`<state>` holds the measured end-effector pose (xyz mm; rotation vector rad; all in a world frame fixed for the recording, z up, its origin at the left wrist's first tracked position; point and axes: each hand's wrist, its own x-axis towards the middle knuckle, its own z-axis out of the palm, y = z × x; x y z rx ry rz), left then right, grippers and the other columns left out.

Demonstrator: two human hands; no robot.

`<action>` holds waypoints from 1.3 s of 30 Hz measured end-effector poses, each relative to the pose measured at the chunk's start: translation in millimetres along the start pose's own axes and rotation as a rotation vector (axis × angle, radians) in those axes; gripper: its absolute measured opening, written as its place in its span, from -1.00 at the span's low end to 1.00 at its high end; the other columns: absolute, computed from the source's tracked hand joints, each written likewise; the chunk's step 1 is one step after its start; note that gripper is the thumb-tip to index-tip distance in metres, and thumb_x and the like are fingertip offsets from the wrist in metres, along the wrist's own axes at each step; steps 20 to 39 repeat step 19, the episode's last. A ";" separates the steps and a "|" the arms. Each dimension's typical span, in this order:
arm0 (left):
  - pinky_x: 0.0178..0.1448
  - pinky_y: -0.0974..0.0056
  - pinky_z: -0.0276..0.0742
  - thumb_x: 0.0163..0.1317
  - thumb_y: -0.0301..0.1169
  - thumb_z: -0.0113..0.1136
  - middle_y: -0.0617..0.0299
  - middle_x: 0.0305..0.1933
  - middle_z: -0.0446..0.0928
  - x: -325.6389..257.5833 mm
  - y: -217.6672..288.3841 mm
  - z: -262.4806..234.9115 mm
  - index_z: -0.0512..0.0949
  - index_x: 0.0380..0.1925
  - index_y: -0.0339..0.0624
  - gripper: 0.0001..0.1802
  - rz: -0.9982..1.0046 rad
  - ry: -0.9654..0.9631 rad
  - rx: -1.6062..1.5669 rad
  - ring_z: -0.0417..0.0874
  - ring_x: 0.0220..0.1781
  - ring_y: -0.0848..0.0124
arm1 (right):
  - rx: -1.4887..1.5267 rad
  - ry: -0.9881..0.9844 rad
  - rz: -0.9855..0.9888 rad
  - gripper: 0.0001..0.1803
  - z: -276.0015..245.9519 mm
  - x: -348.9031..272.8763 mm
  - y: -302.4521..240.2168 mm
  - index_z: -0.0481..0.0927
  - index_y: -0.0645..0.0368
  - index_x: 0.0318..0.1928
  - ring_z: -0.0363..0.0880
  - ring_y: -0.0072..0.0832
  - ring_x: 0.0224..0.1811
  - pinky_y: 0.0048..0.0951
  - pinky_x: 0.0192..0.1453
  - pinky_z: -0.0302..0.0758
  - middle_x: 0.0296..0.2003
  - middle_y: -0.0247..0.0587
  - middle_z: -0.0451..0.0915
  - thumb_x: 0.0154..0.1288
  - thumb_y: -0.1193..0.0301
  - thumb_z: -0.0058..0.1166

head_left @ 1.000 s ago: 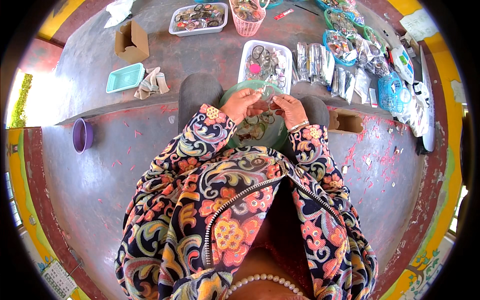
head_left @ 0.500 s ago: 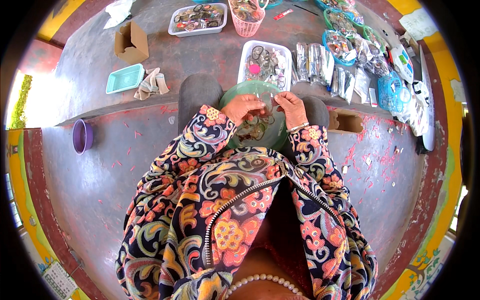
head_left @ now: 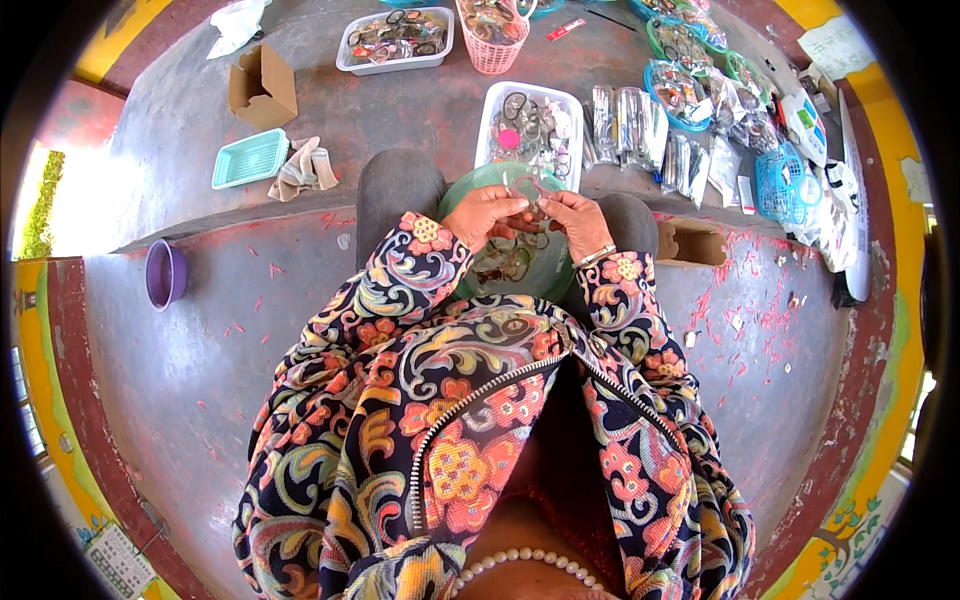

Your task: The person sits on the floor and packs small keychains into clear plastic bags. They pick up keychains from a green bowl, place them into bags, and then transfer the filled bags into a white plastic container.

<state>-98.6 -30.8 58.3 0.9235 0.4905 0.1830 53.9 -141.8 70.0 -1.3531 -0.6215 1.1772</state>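
A green basin (head_left: 556,262) rests on my lap, with several thin looped bands (head_left: 503,262) lying in it. Above its far part, my left hand (head_left: 487,214) and my right hand (head_left: 575,220) almost meet at the fingertips. Both pinch a small, thin hair tie-like loop (head_left: 526,188), which stands up between them; its exact kind is too small to make out. Just beyond the basin, a white tray (head_left: 484,140) holds many dark and clear loops and a round pink piece (head_left: 509,139).
On the ledge ahead are another white tray (head_left: 396,66), a pink basket (head_left: 492,58), a cardboard box (head_left: 262,86), a teal tray (head_left: 249,159) and a crumpled cloth (head_left: 304,168). Packed goods (head_left: 630,128) and a blue basket (head_left: 785,187) crowd the right. A purple bowl (head_left: 165,274) sits on the floor.
My right hand has moved left and slightly down, so its fingertips now come close to my left hand's. The loop between them now shows more upright and round.
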 end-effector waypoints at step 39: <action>-0.35 0.46 0.39 0.14 -0.05 0.01 0.22 -0.27 0.55 -12.0 17.2 3.7 0.45 -0.17 -0.15 -0.58 0.045 0.146 -0.007 0.57 -0.21 0.40 | 0.044 -0.055 -0.028 -0.87 -3.9 1.1 3.3 0.48 0.24 -0.37 0.48 -0.61 -0.53 -0.63 -0.46 0.31 -0.54 -0.38 0.50 0.16 0.41 0.05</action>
